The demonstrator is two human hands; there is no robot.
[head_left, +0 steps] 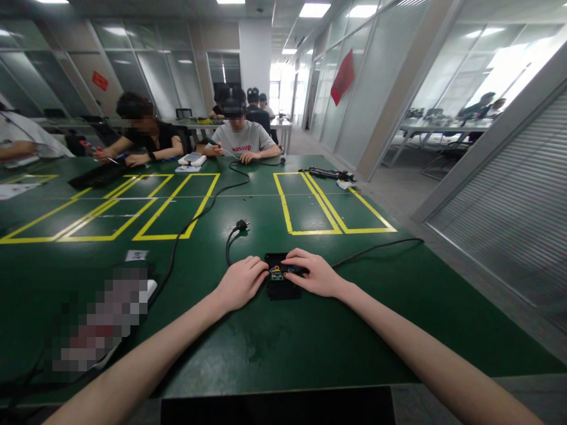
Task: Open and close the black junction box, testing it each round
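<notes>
A small black box [280, 288] lies on the green table [274, 342] straight ahead of me, with a tiny circuit board [277, 274] showing blue and yellow parts on its top. My left hand [241, 282] rests against the box's left side, its fingers curled onto the edge of the board. From the right, my right hand [312, 273] lies over the box with its fingers pressed down on the top. A black cable [376, 247] runs off to the right from the box.
A loose black plug and cord [234, 231] lies just beyond the box. Yellow tape rectangles [328, 206] mark the table. A long black cable [186, 227] crosses to the far side, where two people sit working; a third person's arm shows at far left. A blurred object [106, 319] lies at left.
</notes>
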